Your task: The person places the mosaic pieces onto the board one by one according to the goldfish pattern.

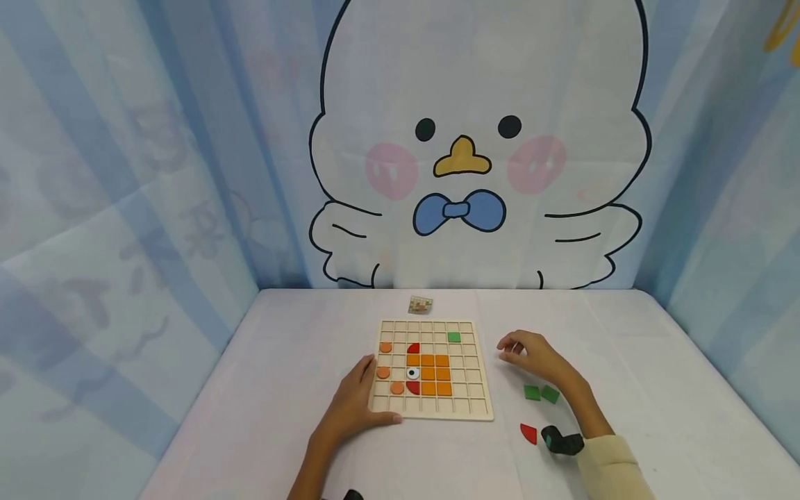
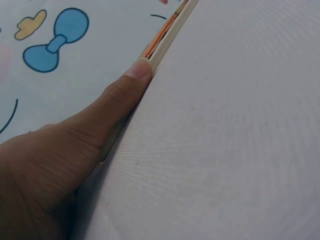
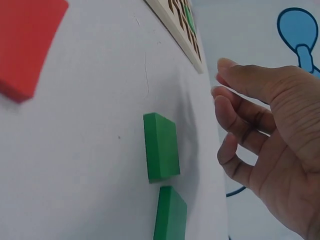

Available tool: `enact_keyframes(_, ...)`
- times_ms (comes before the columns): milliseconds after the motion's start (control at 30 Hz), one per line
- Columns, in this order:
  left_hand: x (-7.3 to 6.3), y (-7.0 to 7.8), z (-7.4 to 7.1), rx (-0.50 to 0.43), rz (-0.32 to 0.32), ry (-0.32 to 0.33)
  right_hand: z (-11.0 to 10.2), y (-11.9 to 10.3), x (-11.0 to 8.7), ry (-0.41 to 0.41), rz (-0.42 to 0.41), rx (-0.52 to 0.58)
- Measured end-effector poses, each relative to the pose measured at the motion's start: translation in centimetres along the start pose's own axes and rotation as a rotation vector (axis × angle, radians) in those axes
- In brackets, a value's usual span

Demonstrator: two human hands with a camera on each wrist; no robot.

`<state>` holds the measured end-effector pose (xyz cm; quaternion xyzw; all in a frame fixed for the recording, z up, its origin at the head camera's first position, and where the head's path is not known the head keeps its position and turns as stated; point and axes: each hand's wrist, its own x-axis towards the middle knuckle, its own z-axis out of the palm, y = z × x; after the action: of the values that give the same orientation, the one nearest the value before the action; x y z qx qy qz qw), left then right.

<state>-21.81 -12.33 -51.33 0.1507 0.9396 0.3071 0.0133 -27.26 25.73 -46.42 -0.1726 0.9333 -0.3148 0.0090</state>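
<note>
A pale wooden grid board (image 1: 471, 403) lies on the table with flat pieces in its cells. Orange squares (image 1: 435, 375), orange discs (image 1: 385, 347), red quarter-rounds (image 1: 413, 388), a white eye piece (image 1: 412, 373) and one green square (image 1: 454, 337) sit in it. My left hand (image 1: 353, 403) holds the board's near left corner, thumb (image 2: 135, 72) along the front edge and fingers at the left side. Beyond the board's right side hovers my right hand (image 1: 531, 353), fingers loosely bent, with no piece visible in them. Two green squares (image 3: 162, 147) lie loose below it.
A loose red quarter-round (image 1: 528, 433) lies on the table near the right wrist's black strap device (image 1: 561, 442). Behind the board is a small patterned card (image 1: 421, 305). A printed curtain (image 1: 469, 257) stands at the table's far edge.
</note>
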Motion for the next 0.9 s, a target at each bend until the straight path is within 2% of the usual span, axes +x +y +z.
enact_keyframes(300,-0.2,0.0,0.2,0.002,0.008,-0.005,-0.8,0.9,-2.2,-0.054,-0.014,-0.016)
enact_keyframes(600,-0.1,-0.1,0.4,-0.001,0.007,-0.008,-1.4,1.0,-4.5,-0.133,0.057,-0.026)
enact_keyframes(800,-0.1,0.1,0.1,-0.011,-0.004,-0.006,-1.7,1.0,-5.7,-0.145,0.003,-0.023)
enact_keyframes(900,0.0,0.0,0.1,-0.014,-0.009,-0.002,-1.8,1.0,-6.0,-0.155,0.017,-0.018)
